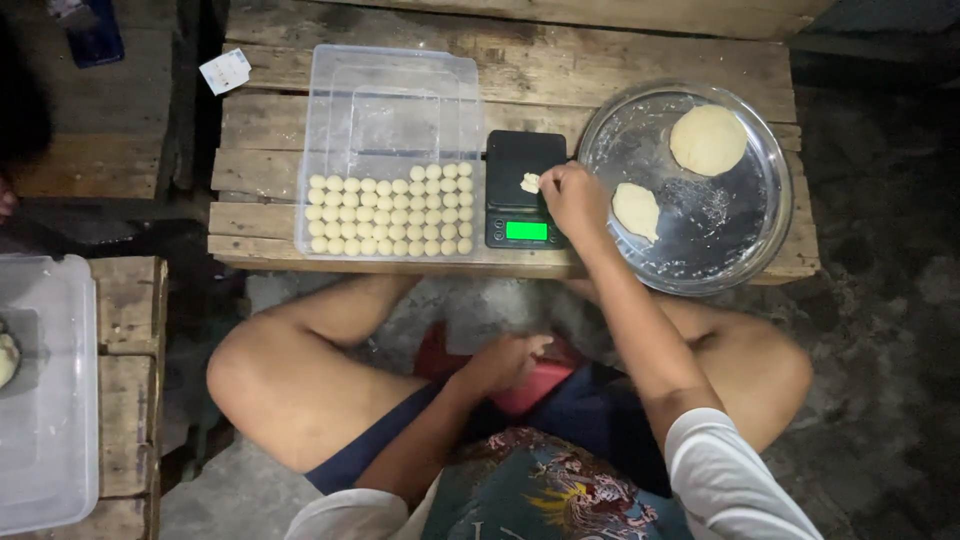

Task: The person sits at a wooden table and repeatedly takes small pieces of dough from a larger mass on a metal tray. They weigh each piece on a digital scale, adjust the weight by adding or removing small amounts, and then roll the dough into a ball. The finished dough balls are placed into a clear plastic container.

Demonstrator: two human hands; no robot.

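right hand: the right hand (574,196) is out over the small black scale (524,190), fingers pinched shut on a little dough piece (530,183) that sits right at the scale's top plate
left hand: the left hand (508,362) is down in the lap, loosely curled against something red; can't really tell if it's gripping anything, it's a bit blurry
scale: sits on the wooden counter (640,62) between the clear tub and the metal tray, with its green display lit on the near side
clear tub: a plastic container (392,100) just left of the scale, near half packed with tidy rows of small dough balls (392,209), far half bare
metal tray: round silver tray (757,232) to the right, touching the counter's near edge, holding two bigger flattened dough lumps, one round one (708,139) at the far side and a smaller one (636,210) just beside the right hand
what's in the way: the right forearm crosses over the scale's near right corner and the tray's left rim
other stuff: a small white card (225,71) at the counter's far left corner, and another clear tub (45,400) on a separate wooden bench at the far left
legs: bare knees spread wide below the counter edge
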